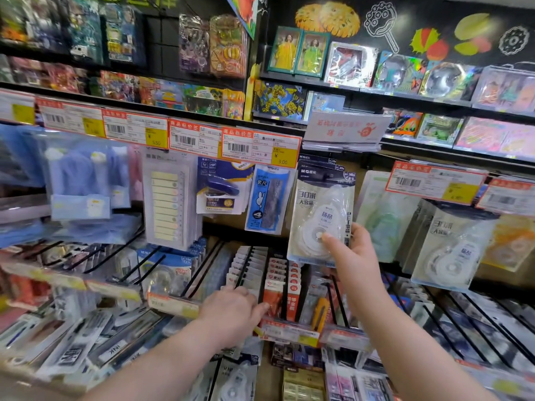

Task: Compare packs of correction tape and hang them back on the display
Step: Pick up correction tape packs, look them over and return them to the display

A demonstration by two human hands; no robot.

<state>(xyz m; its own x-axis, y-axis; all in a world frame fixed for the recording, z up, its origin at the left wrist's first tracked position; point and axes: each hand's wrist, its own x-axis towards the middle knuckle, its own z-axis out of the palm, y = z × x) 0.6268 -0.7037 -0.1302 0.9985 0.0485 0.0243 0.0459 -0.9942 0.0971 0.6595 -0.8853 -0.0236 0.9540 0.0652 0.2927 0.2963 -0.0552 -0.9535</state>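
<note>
My right hand (351,253) grips the lower right part of a white correction tape pack (318,218) with a dark header. Its thumb lies on the clear blister. The pack is upright at a hook of the upper display row, in front of more packs of its kind. Another such white pack (450,250) hangs to the right. My left hand (231,309) reaches into the lower row of hooks, fingers among small white and red packs (272,285). What it touches or holds is hidden.
Black display hooks (136,264) stick out toward me along the lower rows. Orange and yellow price tags (260,147) line the shelf rail above. A blue ruler pack (266,198), a stapler pack (220,189) and sticky tabs (166,204) hang to the left. Toy boxes fill the upper shelves.
</note>
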